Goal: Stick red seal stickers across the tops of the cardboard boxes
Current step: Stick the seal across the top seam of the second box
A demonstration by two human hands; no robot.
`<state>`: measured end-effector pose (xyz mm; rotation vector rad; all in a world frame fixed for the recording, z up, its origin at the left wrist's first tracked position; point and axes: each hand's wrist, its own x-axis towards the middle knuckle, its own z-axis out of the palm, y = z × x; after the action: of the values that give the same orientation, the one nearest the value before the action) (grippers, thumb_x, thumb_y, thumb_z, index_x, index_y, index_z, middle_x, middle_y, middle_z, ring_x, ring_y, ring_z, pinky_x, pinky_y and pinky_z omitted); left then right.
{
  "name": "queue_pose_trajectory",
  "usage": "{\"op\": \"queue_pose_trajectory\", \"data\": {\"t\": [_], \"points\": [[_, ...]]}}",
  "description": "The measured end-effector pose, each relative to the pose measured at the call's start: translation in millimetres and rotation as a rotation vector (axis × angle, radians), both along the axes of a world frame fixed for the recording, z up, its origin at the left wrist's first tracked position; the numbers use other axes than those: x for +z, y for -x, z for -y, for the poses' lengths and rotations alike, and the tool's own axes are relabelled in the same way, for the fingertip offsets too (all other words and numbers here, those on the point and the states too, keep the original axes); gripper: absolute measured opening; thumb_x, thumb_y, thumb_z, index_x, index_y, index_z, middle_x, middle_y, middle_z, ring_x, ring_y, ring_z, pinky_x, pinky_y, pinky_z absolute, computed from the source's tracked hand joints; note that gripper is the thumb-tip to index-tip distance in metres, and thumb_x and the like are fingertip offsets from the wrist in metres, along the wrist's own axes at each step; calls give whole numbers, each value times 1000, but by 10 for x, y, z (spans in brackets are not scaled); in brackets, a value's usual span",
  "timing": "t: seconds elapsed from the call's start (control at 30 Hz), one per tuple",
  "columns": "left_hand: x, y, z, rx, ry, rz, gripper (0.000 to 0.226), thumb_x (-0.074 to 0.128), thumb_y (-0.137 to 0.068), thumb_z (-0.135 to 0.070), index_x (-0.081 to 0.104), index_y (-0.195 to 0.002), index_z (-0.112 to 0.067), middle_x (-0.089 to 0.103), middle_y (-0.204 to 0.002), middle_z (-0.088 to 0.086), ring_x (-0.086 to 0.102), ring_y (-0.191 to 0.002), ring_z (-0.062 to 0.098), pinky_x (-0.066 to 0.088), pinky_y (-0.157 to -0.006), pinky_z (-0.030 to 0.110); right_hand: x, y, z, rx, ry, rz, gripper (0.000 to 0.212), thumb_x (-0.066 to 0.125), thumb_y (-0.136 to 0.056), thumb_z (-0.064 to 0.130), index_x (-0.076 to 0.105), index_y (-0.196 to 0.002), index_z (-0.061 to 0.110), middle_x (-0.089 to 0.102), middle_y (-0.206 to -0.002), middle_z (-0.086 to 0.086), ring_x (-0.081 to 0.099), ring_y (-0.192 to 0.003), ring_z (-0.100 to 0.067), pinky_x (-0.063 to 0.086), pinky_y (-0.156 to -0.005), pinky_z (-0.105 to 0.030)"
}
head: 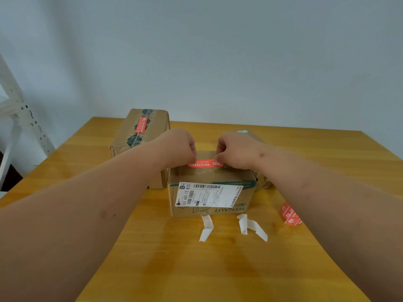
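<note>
Left hand (178, 149) and right hand (235, 151) each pinch 1 end of the red sticker (206, 164). Held taut, it should land flat across the box (211, 192) seam.

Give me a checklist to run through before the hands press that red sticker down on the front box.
1. Red sticker lies over the top of the front box: ok.
2. Left hand at one end, right hand at the other: ok.
3. Sticker flat, with no wrinkle: cannot tell, since the hands cover both ends.
4. Sticker centred on the flap seam: cannot tell, seam mostly hidden.
5. Back-left box already carries its seal: ok.
6. More stickers on the table by the right forearm: ok.
</note>
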<state>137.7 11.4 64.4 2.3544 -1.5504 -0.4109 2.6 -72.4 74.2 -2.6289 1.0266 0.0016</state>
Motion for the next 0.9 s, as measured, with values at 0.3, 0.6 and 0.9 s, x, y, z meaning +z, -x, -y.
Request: {"op": "queue_pose_trajectory", "data": {"t": [0.3, 0.6, 0.9], "points": [[-39, -36, -22, 48, 47, -142, 5, 65, -87, -17, 69, -83, -17, 68, -87, 1, 62, -82, 15, 53, -76, 30, 16, 21, 18, -70, -154, 163, 12, 64, -85, 13, 61, -74, 18, 61, -76, 3, 57, -73, -15, 39, -51, -22], [-13, 72, 17, 12, -27, 109, 9, 59, -89, -17, 67, -93, -16, 67, -99, 1, 61, -95, 18, 52, -82, 31, 15, 25, -93, 12, 79, 0, 15, 53, -91, 19, 62, -103, 20, 61, -104, 2, 49, -87, -13, 29, -52, -14], [-49, 131, 85, -21, -91, 343, 11, 56, -89, -19, 63, -96, -15, 62, -94, 2, 59, -91, 20, 48, -72, 28, -52, 3, -96, 68, 178, -19, 12, 50, -90, 16, 60, -97, 19, 59, -102, 1, 49, -89, -14, 35, -62, -22]]}}
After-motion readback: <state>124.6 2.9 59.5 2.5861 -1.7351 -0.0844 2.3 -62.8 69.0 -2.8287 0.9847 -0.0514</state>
